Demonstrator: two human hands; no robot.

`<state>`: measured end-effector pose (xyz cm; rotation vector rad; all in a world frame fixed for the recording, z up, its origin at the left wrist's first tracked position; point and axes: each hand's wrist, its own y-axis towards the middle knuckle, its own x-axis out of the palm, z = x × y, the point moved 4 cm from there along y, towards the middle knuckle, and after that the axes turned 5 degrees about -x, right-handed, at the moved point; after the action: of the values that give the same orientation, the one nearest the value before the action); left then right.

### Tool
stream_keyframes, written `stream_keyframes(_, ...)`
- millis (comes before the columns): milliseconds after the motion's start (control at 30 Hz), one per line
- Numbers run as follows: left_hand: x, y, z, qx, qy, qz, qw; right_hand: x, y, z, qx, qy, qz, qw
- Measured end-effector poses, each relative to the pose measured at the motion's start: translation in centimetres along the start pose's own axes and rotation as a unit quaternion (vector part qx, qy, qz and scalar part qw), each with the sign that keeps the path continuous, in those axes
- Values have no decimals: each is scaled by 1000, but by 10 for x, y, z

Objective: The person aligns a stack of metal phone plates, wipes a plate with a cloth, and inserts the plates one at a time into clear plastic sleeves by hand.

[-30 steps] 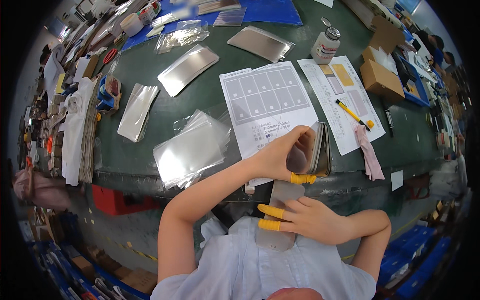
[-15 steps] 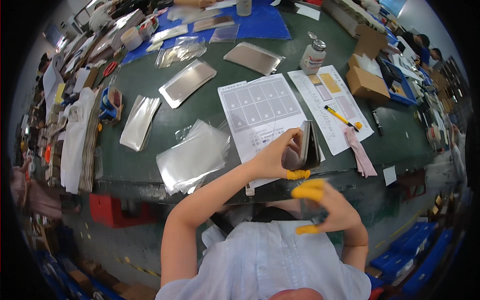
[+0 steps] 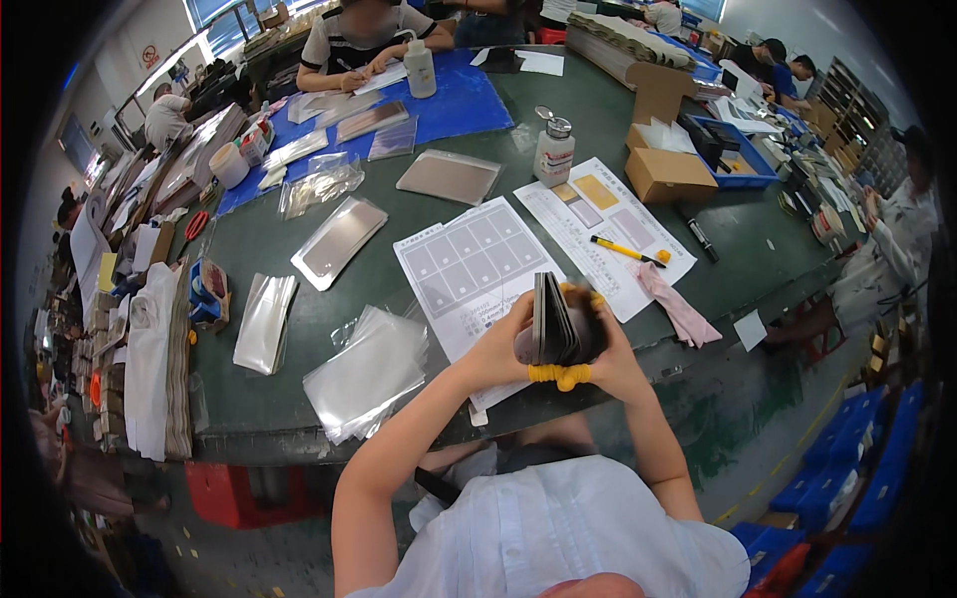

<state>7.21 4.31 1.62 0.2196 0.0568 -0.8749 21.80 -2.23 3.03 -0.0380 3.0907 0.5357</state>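
Between both hands, upright above the near edge of the table, is a stack of thin dark plates (image 3: 554, 329), fanned slightly apart at the top. My left hand (image 3: 501, 351) is closed on its left side. On the right side, the fingers of my right hand (image 3: 617, 357) wrap round it, partly blurred. Yellow finger cots (image 3: 560, 375) cover some fingertips and meet under the stack. Behind the stack lies a printed sheet with a grid drawing (image 3: 469, 257). Clear plastic sleeves (image 3: 365, 371) are piled to the left of my left hand.
A second printed sheet (image 3: 598, 257) bears a yellow pen (image 3: 626, 249), with a pink cloth (image 3: 678, 311) beside it. A pump bottle (image 3: 554, 154) and a cardboard box (image 3: 670, 174) stand farther back. Wrapped plates (image 3: 340, 242) lie left. A person (image 3: 369, 40) writes across the table.
My right hand, apart from the stack before, has come up and closed on its right side. The view has shifted, showing more of the far side of the room.
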Motion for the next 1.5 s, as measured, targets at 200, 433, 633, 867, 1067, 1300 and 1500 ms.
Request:
stream_keyframes(200,3,1,-9,-18,52,-13,998,12,6,8,-22,57,21,998)
stream_keyframes(433,5,3,-2,7,9,1,1000,-11,12,-4,-31,61,-114,991)
stream_keyframes(633,6,6,-5,-33,32,-24,999,-1,27,-23,-154,-72,-81,982)
stream_keyframes(867,10,5,-5,-7,80,13,997,16,33,-4,-134,83,-90,983)
stream_keyframes(1067,7,5,-20,-26,94,38,994,17,30,-7,-139,95,-63,984)
stream_keyframes(1300,7,1,-7,-3,97,25,995,27,23,-6,-152,167,-31,974)
stream_keyframes(1500,9,1,-23,27,94,33,995,18,23,-13,-190,-52,-12,980)
